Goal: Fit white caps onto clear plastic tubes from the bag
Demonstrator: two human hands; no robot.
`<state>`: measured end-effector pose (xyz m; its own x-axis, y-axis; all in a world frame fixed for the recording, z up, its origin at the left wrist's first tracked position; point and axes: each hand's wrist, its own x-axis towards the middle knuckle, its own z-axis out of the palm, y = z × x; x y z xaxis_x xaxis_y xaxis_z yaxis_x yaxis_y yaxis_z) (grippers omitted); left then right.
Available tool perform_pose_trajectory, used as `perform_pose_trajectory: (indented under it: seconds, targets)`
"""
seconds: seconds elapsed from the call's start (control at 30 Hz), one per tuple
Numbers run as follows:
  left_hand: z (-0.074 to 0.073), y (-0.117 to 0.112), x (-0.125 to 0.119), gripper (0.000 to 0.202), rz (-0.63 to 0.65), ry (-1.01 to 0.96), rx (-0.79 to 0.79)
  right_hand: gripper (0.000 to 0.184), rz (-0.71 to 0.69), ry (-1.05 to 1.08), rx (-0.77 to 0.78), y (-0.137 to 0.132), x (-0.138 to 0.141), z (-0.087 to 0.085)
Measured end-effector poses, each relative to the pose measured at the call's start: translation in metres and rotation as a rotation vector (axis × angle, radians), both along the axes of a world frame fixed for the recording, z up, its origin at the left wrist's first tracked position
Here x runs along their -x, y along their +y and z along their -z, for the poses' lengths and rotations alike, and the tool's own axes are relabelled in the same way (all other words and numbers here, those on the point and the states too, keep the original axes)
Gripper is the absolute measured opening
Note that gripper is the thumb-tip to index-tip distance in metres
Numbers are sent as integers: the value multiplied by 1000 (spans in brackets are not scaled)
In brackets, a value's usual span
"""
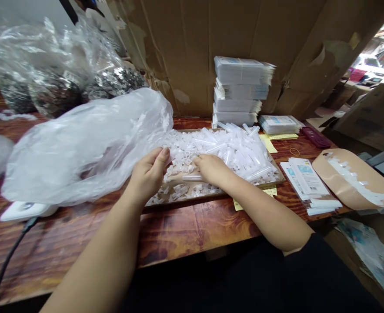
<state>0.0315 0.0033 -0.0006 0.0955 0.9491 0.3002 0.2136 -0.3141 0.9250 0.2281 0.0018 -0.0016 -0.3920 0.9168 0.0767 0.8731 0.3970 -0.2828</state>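
A shallow cardboard tray [178, 198] on the table holds a heap of small translucent white plastic pieces [181, 148] on its left and clear plastic tubes [244, 150] on its right. Over the tray's left edge is my left hand [151, 171], thumb pressed against curled fingers; what it pinches is hardly visible. My right hand [209, 168] reaches into the middle of the tray, its fingers bent together at the small pieces. Whatever lies between those fingertips is too small to name. A single clear tube [192, 178] lies just beneath the right hand.
Left of the tray spreads a large translucent plastic bag [81, 148], with bags of shiny metal pieces [113, 81] behind. Banded stacks of printed cards [239, 93] stand against a cardboard wall [185, 52]. Loose cards [305, 178] and a beige plastic tray [328, 174] sit right; a white device [28, 211] left.
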Motion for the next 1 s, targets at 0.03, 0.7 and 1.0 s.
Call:
perform_pose_trajectory:
  seconds: [0.03,0.7,1.0]
  targets:
    - [0,-1,-2,50,-9,8,-1,16,3,-2,-2,-2,-2,-1]
    - [-1,-15,-13,46,173,159,60,21,-351,565,-372,-26,-21,-9]
    - [-6,-19,-22,44,110,159,-1,56,31,751,229,-39,-8,-20]
